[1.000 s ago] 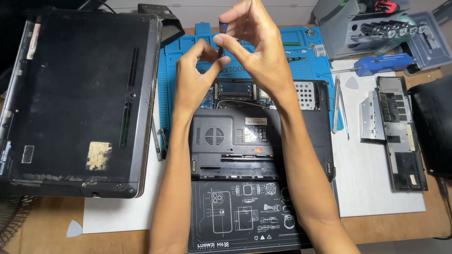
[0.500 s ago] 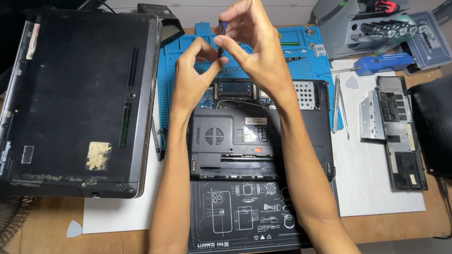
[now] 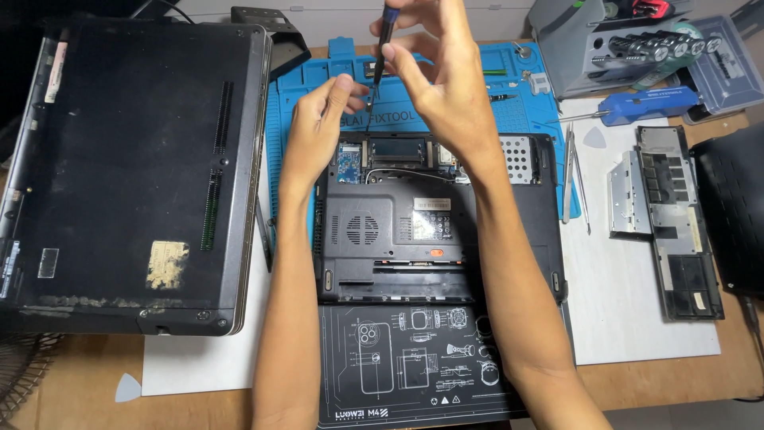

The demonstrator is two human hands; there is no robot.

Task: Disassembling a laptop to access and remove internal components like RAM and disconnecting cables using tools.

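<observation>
Both hands meet at a small screwdriver above the opened laptop.

Right hand (image 3: 446, 87) fingers pinch the dark screwdriver (image 3: 380, 48) upright; left hand (image 3: 318, 119) fingertips close lightly at its tip, over the blue repair mat (image 3: 318, 87) behind the open black laptop (image 3: 398, 231).

The blue work mat (image 3: 310, 119) is the landmark: on its near edge a black opened laptop (image 3: 434, 231), left of it a black closed laptop (image 3: 127, 167) (tan sticker patch), right a blue-handled screwdriver (image 3: 649, 103).
</observation>
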